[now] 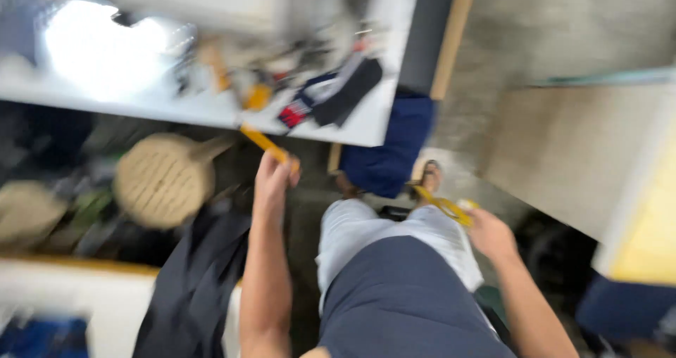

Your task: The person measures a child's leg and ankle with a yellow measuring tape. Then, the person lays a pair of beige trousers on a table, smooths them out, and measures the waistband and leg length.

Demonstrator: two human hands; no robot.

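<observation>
Head view is showing a yellow tape [264, 141] running up and left from the left hand [273, 178], whose fingers are closing around it just below the edge of the white table [366, 122]. The far end of the strip is lying against that table edge. The right hand [489, 233] is gripping a second yellow length [442, 204], which is stretching up and left toward a sandalled foot [428, 177]; motion blur is hiding whether the two yellow pieces are one strip. Between the hands, the person's light trousers [366, 231] and dark blue shirt [408, 302] are filling the lower middle. A dark blue cloth [391, 150] is hanging down from the table's corner, just beside the foot. On the table a dark garment with red and white trim [331, 94] is lying among blurred clutter. A round tan stool [163, 180] is standing left of the left hand, and a black cloth [193, 280] is draping beneath it.
</observation>
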